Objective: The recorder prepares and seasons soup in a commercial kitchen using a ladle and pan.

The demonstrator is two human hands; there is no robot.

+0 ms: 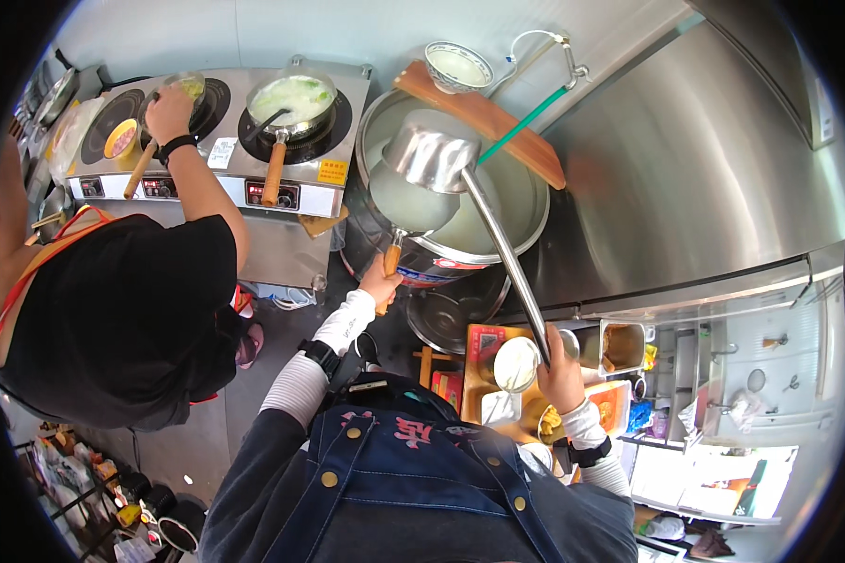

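My left hand [382, 283] grips the wooden handle of a saucepan [422, 211], held above the near rim of a big stock pot [543, 211]. Cloudy pale liquid appears to be in the saucepan. In my right hand [562, 376] is the long steel handle of a deep ladle [433, 151]. The ladle's bowl is tilted over the saucepan, its outer wall towards me; whether liquid runs from it is hidden. More whitish liquid stands in the stock pot.
A wooden board [493, 119] carrying a patterned bowl [458, 67] spans the pot's far side. At left, a co-worker's hand [169, 112] is over an induction cooktop [229, 179], where another pan [292, 102] holds frothy liquid and greens. Food containers [620, 348] stand at right.
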